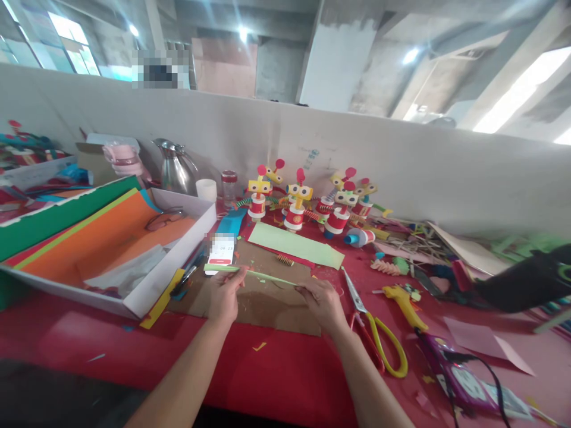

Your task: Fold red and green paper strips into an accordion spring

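Between my two hands stretches a narrow light-green paper strip [267, 277], held above a piece of brown cardboard [267, 309]. My left hand [226, 292] pinches it near its wider left end, close to a lit phone [219, 252]. The right end is pinched in my right hand [322, 300]. Just beyond the strip lie a small coiled paper spring [285, 260] and a wide light-green paper sheet [294, 244]. Scissors [368, 324] with red and yellow handles rest to the right of my right hand.
Several paper-cup robot figures [294, 208] stand at the back. At left is a white box [173, 261] of coloured paper and glasses, with a steel jug [175, 166] behind it. A yellow glue gun [404, 303], paper scraps and a purple device [464, 374] lie at right.
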`<state>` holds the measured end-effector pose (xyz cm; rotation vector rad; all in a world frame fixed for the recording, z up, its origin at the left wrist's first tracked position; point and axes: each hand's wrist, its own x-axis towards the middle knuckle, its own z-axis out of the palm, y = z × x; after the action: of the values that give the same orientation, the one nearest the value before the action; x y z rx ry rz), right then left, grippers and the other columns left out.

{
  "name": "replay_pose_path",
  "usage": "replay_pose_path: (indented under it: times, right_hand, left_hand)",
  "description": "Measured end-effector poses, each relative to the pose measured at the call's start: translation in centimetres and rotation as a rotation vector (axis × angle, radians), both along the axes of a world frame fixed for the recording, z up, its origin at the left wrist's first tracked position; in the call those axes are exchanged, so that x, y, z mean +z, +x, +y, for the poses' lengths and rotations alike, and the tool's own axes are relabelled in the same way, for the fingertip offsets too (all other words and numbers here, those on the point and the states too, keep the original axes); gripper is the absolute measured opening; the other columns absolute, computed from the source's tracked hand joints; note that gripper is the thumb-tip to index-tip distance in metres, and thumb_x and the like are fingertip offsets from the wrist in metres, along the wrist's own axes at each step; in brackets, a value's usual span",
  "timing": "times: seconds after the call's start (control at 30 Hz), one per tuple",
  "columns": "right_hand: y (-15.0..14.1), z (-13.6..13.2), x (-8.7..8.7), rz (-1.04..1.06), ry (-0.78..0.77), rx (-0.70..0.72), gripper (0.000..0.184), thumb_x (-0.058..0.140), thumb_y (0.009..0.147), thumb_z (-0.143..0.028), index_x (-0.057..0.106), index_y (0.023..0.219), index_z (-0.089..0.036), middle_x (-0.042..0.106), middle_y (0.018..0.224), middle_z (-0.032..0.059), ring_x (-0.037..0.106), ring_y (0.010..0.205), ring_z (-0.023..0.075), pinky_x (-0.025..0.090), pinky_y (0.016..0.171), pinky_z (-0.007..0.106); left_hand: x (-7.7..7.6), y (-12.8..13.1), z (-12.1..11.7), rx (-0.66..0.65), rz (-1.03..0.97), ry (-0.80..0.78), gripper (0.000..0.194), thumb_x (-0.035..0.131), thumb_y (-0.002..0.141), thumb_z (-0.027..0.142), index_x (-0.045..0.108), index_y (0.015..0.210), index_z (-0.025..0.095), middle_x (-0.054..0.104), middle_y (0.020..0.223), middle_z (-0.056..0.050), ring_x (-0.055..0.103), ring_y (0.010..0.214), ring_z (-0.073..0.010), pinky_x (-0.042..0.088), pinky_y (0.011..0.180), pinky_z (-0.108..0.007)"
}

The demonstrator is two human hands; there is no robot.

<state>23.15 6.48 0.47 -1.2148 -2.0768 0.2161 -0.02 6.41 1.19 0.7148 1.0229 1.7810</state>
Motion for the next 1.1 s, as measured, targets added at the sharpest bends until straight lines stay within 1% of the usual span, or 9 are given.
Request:
replay_pose_path:
  times: [0.1,0.2,0.27,0.43,0.53,0.67,0.8,0.93,1.1]
  right_hand:
    - [0.2,0.2,-0.3,0.069,-0.029,0.036,0.018,0.054,0.091,-0.026,0.071,0.086,-0.022,0.071,0.081,0.0043,0.062,0.074,0.0185,0.041,0.074,0.03]
    - [-0.1,0.2,-0.3,0.09,-0.089,0.116,0.018,0.055,0.089,-0.023,0.072,0.085,-0.024,0.072,0.079,0.0041,0.064,0.075,0.019,0.043,0.073,0.03]
    - [-0.2,0.1,-0.2,0.09,-0.116,0.161,0.02,0.054,0.089,-0.021,0.073,0.084,-0.024,0.072,0.077,0.0036,0.064,0.073,0.0181,0.044,0.071,0.029]
    - [-0.5,-0.2,0.2,0.025,-0.001,0.145,0.017,0.06,0.088,-0.024,0.072,0.1,-0.027,0.074,0.085,0.003,0.065,0.079,0.0189,0.041,0.076,0.031]
    - [-1.0,-0.5,0.0,-0.03,0.062,0.184,0.019,0.057,0.089,-0.019,0.071,0.101,-0.025,0.074,0.086,0.0039,0.065,0.079,0.0187,0.04,0.077,0.032]
    - [-2.0,-0.6,-0.5,0.032,0.097,0.169,0.015,0.057,0.088,-0.017,0.071,0.088,-0.022,0.073,0.078,0.0033,0.065,0.073,0.0176,0.039,0.074,0.031]
    - [-2.6,-0.6,-0.8,0.06,0.048,0.159,0.017,0.056,0.088,-0.017,0.071,0.085,-0.023,0.072,0.075,0.0027,0.064,0.071,0.0172,0.04,0.072,0.03]
    - [-3.0,-0.8,-0.4,0.074,-0.014,0.142,0.018,0.056,0.089,-0.018,0.071,0.081,-0.024,0.073,0.075,0.0011,0.065,0.071,0.0159,0.04,0.073,0.028]
    - [-3.3,-1.0,0.1,0.034,-0.085,0.093,0.016,0.057,0.089,-0.024,0.073,0.084,-0.024,0.073,0.076,0.0019,0.065,0.071,0.0162,0.04,0.073,0.028]
  left_hand:
    - [0.3,0.3,-0.3,-0.175,0.074,0.003,0.018,0.079,0.062,0.032,0.074,0.073,0.019,0.07,0.072,-0.004,0.057,0.066,-0.0132,0.042,0.062,-0.025]
    - [0.7,0.8,-0.9,-0.402,0.316,-0.128,0.022,0.077,0.064,0.032,0.077,0.084,0.022,0.073,0.085,-0.005,0.063,0.087,-0.0217,0.045,0.077,-0.03]
    - [0.8,1.2,-1.2,-0.468,0.45,-0.169,0.021,0.074,0.068,0.035,0.077,0.086,0.025,0.074,0.087,-0.003,0.064,0.092,-0.0239,0.045,0.083,-0.032]
    - [0.4,1.5,-1.5,-0.546,0.587,-0.021,0.019,0.067,0.075,0.037,0.077,0.088,0.027,0.075,0.088,-0.002,0.066,0.091,-0.0246,0.047,0.084,-0.034]
    - [0.0,1.7,-1.4,-0.55,0.602,0.006,0.019,0.066,0.076,0.036,0.077,0.087,0.025,0.075,0.089,-0.003,0.067,0.089,-0.0242,0.047,0.083,-0.034]
    - [-0.5,2.2,-1.2,-0.532,0.49,-0.084,0.02,0.071,0.071,0.035,0.076,0.086,0.023,0.075,0.089,-0.003,0.066,0.088,-0.0228,0.047,0.083,-0.033]
    - [-1.1,2.5,-0.9,-0.494,0.423,-0.092,0.018,0.073,0.067,0.036,0.075,0.076,0.02,0.074,0.081,-0.004,0.065,0.085,-0.0228,0.047,0.084,-0.034]
    - [-1.1,2.4,-1.0,-0.443,0.397,-0.136,0.02,0.075,0.066,0.038,0.075,0.075,0.02,0.074,0.08,-0.005,0.065,0.085,-0.0235,0.047,0.083,-0.033]
    - [-1.0,1.9,-0.7,-0.375,0.199,-0.178,0.021,0.08,0.061,0.035,0.075,0.071,0.017,0.073,0.069,-0.006,0.065,0.07,-0.0197,0.048,0.072,-0.031]
